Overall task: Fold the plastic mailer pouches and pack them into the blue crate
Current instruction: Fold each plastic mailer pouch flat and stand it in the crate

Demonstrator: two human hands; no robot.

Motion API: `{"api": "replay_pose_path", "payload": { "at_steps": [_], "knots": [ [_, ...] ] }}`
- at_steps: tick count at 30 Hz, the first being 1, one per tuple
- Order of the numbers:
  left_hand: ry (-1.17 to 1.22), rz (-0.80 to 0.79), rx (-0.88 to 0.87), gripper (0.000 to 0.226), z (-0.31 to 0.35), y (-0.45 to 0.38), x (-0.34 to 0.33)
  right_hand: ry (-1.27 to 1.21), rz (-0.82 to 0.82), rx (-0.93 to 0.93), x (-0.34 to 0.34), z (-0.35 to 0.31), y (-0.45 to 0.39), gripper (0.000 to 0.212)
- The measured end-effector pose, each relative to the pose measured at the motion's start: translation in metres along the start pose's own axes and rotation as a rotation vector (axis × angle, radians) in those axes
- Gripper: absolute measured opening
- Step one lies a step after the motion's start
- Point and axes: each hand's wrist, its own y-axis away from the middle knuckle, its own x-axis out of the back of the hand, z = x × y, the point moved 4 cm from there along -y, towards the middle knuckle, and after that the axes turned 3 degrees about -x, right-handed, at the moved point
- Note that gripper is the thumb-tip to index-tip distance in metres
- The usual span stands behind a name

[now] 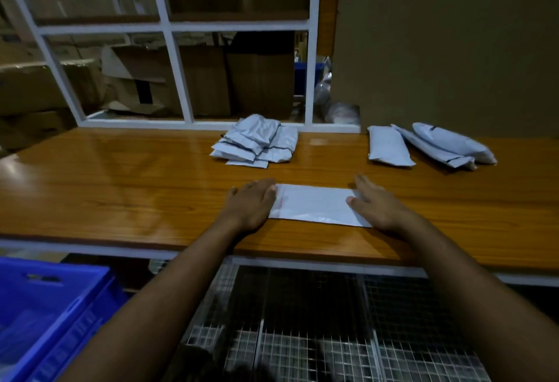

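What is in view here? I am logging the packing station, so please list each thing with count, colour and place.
flat pouch: one, white, near edge of table, between the hands
pouch pile: one heap, grey-white, far middle of table
separate pouches: about three, grey-white, far right of table
table: one, brown wood
blue crate: one, lower left, below table
white frame: one, behind table
cardboard boxes: several, brown, behind frame
wire mesh: grey, under table
left hand: flat, on pouch's left end
right hand: flat, on pouch's right end
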Motion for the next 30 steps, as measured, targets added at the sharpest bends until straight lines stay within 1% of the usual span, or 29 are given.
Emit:
{"api": "replay_pose_path", "payload": {
  "at_steps": [1, 3, 5, 6, 8, 10, 12, 14, 15, 17, 19, 20, 21, 22, 23, 24, 25, 26, 28, 30],
  "knots": [
    [0.092, 0.055, 0.007, 0.053, -0.001, 0.002, 0.005, 0.012, -0.015, -0.007, 0.003, 0.003, 0.0, 0.067],
    [0.267, 0.13, 0.038, 0.049, -0.003, 0.007, 0.015, 0.013, -0.042, -0.013, 0.007, 0.004, -0.001, 0.059],
    [0.436, 0.13, 0.113, 0.054, -0.006, 0.009, 0.019, -0.053, -0.014, -0.024, 0.011, 0.0, 0.0, 0.048],
    [0.513, 0.114, 0.148, 0.059, -0.009, 0.01, 0.018, -0.084, 0.008, -0.029, 0.013, -0.001, 0.001, 0.047],
    [0.586, 0.116, 0.171, 0.069, -0.013, 0.01, 0.022, -0.086, 0.09, 0.007, 0.021, -0.009, 0.006, 0.045],
    [0.65, 0.216, 0.147, 0.075, -0.013, 0.011, 0.037, -0.057, 0.269, 0.078, 0.036, -0.02, 0.012, 0.042],
    [0.679, 0.346, 0.048, 0.08, -0.012, 0.012, 0.058, 0.046, 0.527, 0.198, 0.055, -0.033, 0.022, 0.037],
    [0.736, 0.37, -0.045, 0.084, -0.007, 0.014, 0.076, 0.141, 0.717, 0.317, 0.068, -0.041, 0.031, 0.035],
    [0.723, 0.382, -0.085, 0.084, -0.005, 0.016, 0.082, 0.169, 0.76, 0.357, 0.071, -0.043, 0.035, 0.034],
    [0.568, 0.434, -0.177, 0.077, -0.001, 0.021, 0.09, 0.227, 0.75, 0.412, 0.068, -0.045, 0.042, 0.032],
    [0.314, 0.437, -0.261, 0.058, -0.001, 0.03, 0.083, 0.287, 0.673, 0.449, 0.053, -0.04, 0.045, 0.031],
    [0.208, 0.392, -0.267, 0.048, -0.004, 0.035, 0.075, 0.306, 0.605, 0.446, 0.042, -0.033, 0.045, 0.031],
    [0.134, 0.308, -0.248, 0.045, -0.009, 0.041, 0.065, 0.313, 0.52, 0.424, 0.031, -0.025, 0.045, 0.029],
    [0.085, 0.208, -0.227, 0.048, -0.016, 0.046, 0.055, 0.308, 0.433, 0.398, 0.021, -0.015, 0.043, 0.027],
    [0.062, 0.139, -0.231, 0.054, -0.021, 0.051, 0.047, 0.298, 0.358, 0.376, 0.013, -0.008, 0.042, 0.03],
    [0.058, 0.108, -0.246, 0.058, -0.024, 0.054, 0.044, 0.264, 0.315, 0.379, 0.008, -0.004, 0.041, 0.036],
    [0.067, 0.105, -0.24, 0.057, -0.023, 0.057, 0.044, 0.218, 0.313, 0.382, 0.009, -0.004, 0.04, 0.039],
    [0.077, 0.124, -0.218, 0.052, -0.021, 0.058, 0.047, 0.163, 0.337, 0.386, 0.013, -0.006, 0.039, 0.038],
    [0.104, 0.195, -0.172, 0.038, -0.009, 0.053, 0.055, 0.062, 0.416, 0.394, 0.023, -0.019, 0.034, 0.026],
    [0.107, 0.275, -0.149, 0.035, 0.005, 0.04, 0.058, -0.023, 0.474, 0.371, 0.03, -0.04, 0.022, 0.014]
  ]
}}
